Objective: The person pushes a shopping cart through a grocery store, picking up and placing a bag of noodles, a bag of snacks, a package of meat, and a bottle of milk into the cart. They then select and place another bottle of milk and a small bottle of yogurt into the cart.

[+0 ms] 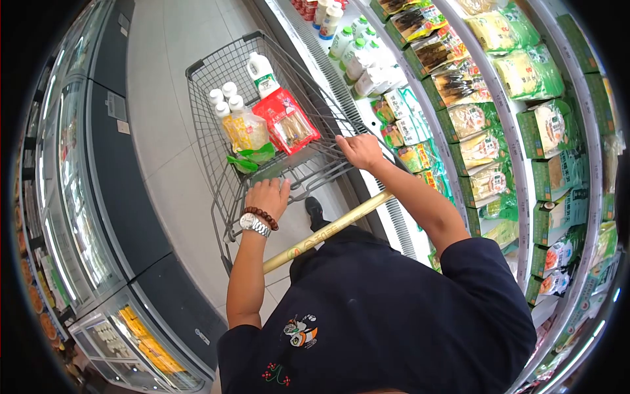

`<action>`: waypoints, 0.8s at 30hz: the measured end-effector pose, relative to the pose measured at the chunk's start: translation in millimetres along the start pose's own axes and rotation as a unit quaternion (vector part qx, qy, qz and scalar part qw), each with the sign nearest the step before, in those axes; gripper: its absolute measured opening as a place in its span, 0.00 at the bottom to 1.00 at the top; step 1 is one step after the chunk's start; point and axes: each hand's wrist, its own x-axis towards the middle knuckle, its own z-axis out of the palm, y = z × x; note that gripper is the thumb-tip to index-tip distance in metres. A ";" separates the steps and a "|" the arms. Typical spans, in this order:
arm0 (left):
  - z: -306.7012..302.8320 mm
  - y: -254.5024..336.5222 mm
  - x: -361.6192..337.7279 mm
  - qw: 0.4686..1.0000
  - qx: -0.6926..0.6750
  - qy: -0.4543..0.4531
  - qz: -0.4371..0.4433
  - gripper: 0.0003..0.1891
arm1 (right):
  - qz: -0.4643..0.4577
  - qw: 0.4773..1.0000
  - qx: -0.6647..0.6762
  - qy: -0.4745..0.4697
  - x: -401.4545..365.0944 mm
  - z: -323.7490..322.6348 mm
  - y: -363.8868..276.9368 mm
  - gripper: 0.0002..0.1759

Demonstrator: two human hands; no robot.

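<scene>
A grey wire shopping cart (200,111) stands before me, its yellow handle bar (328,231) near my body. Inside it are a white bottle with a green label (262,73), several small white bottles (226,98), a red food packet (286,121) and a yellow-and-clear bag with green ends (246,134). My left hand (267,197), with a watch and beads at its wrist, rests on the cart's near rim, fingers spread and pointing forward. My right hand (361,151) is at the right rear part of the basket, its fingers bent over the rim wire.
At the right, refrigerated shelves (518,164) hold packaged food and white bottles with green caps (354,56). Along the left runs a glass-doored freezer (72,177) with a dark base. The tiled floor (157,79) stretches forward between them. My shoe (314,209) shows below the cart.
</scene>
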 end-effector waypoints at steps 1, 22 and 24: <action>-3.1 -3.6 7.7 1.000 -0.002 -0.015 -0.016 0.26 | -0.001 1.000 -0.003 -0.003 10.0 1.3 1.5 0.35; -94.4 -88.7 178.6 0.980 -0.090 0.046 0.173 0.15 | 0.105 0.987 0.121 0.021 208.9 -9.3 -19.7 0.27; -94.7 -97.5 195.8 0.978 -0.095 0.059 0.177 0.14 | 0.090 0.979 0.163 0.089 220.2 -21.7 -19.3 0.22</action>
